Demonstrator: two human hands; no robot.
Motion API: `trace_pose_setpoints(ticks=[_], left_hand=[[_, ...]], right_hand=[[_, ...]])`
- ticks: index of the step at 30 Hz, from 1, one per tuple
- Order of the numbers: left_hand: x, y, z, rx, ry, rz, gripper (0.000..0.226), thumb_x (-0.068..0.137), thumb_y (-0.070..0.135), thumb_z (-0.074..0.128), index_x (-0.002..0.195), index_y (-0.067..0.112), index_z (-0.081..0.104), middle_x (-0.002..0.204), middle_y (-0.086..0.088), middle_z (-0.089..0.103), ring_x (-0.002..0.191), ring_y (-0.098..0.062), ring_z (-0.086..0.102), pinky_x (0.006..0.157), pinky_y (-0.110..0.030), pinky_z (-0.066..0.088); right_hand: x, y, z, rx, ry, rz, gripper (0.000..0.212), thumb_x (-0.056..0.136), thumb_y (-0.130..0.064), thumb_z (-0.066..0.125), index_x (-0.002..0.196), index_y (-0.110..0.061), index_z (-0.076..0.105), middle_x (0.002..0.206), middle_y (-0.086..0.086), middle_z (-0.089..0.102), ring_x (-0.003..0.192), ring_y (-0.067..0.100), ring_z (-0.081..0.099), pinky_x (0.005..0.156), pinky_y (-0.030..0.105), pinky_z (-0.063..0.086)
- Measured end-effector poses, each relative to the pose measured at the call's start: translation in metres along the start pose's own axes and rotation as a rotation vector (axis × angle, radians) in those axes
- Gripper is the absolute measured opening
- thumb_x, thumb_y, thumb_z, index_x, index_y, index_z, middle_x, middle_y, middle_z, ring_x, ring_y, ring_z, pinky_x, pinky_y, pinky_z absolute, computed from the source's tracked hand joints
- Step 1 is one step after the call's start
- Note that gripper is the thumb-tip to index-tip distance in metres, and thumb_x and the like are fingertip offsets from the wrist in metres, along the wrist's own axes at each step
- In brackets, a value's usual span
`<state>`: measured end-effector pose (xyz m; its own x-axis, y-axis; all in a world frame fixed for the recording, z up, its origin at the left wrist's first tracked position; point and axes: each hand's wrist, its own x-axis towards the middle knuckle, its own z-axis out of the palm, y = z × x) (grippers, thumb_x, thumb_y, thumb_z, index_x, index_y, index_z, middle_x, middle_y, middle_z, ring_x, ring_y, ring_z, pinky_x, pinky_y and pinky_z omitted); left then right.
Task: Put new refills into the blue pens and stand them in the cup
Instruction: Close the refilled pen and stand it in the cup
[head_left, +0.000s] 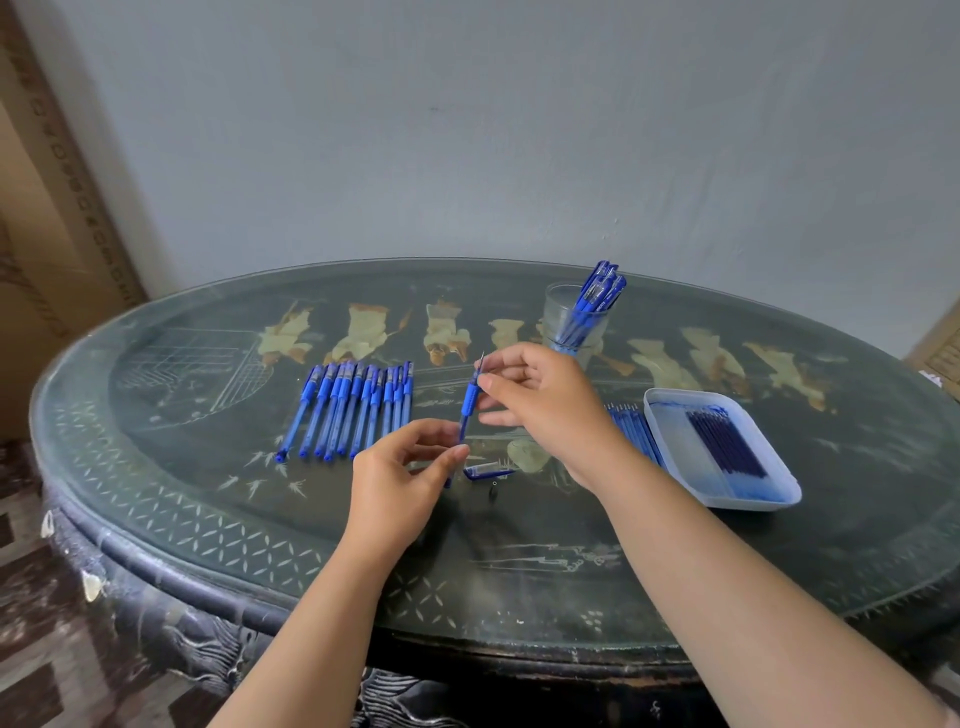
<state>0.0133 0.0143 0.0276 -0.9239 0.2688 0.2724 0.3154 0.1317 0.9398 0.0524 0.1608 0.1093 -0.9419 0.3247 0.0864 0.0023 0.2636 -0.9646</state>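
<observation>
Fingers (441, 427) of the left hand (400, 478) pinch the lower end of a blue pen (467, 410). The right hand (545, 405) pinches the upper end between thumb and forefinger, close to the bare writing tip. The pen is held nearly upright between the two hands, just above the dark, patterned surface (208, 493). A loose cap (485, 472) lies on the surface just beside the left hand.

A row of pens (353, 410) lies side by side to the left. At the back right, a clear cup (558, 317) holds a bundle of blue pens (597, 296) leaning to the right. Near the right forearm, a white tray (779, 488) holds dark refills (727, 441). More thin blue sticks (634, 431) lie beside it, partly hidden, and whether they are new or used cannot be told.

The task looks partly done. Several pens already stand in the cup and one is being worked on. The row on the left likely still waits, so most of the work seems to remain.
</observation>
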Motion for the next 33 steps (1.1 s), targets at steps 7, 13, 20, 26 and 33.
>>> trace_pose_setpoints(ticks=[7,13,20,26,33], left_hand=[[0.0,0.0,-0.001,-0.02,-0.008,-0.006,0.018,0.08,0.013,0.078,0.091,0.027,0.072,0.085,0.015,0.073,0.078,0.0,0.068,0.071,-0.008,0.05],[-0.001,0.001,-0.002,-0.001,-0.021,0.01,0.021,0.08,0.015,0.078,0.092,0.03,0.07,0.086,0.015,0.072,0.08,0.003,0.067,0.073,-0.008,0.05],[0.0,-0.001,-0.001,-0.001,-0.02,0.023,0.023,0.08,0.013,0.078,0.091,0.031,0.071,0.084,0.018,0.073,0.079,0.001,0.068,0.073,-0.009,0.05],[0.002,-0.005,0.0,0.003,-0.034,0.021,0.02,0.08,0.013,0.078,0.091,0.029,0.072,0.083,0.018,0.073,0.079,0.0,0.069,0.073,-0.009,0.05],[0.001,-0.002,0.0,0.042,-0.054,0.042,0.022,0.08,0.013,0.078,0.09,0.032,0.07,0.086,0.016,0.073,0.079,0.002,0.068,0.074,-0.008,0.05]], right_hand=[[-0.015,0.03,-0.02,-0.237,0.054,0.088,0.011,0.09,-0.011,0.065,0.093,-0.02,0.069,0.083,-0.002,0.07,0.077,0.014,0.07,0.076,0.036,0.061],[-0.031,0.058,-0.012,-0.59,-0.106,0.114,0.018,0.08,-0.031,0.079,0.095,-0.027,0.069,0.087,-0.01,0.066,0.075,0.003,0.06,0.071,0.02,0.05],[-0.027,0.062,0.0,-0.59,-0.02,0.033,0.004,0.085,-0.027,0.073,0.085,-0.026,0.07,0.08,-0.011,0.066,0.074,0.002,0.06,0.068,0.018,0.05],[-0.01,0.006,-0.016,0.071,0.109,0.019,0.008,0.093,-0.012,0.064,0.092,-0.019,0.068,0.091,0.0,0.074,0.085,0.012,0.072,0.075,0.028,0.06],[0.002,-0.018,-0.019,-0.095,0.017,-0.061,0.011,0.093,-0.009,0.064,0.09,-0.019,0.068,0.091,0.004,0.073,0.083,0.013,0.073,0.075,0.03,0.061]])
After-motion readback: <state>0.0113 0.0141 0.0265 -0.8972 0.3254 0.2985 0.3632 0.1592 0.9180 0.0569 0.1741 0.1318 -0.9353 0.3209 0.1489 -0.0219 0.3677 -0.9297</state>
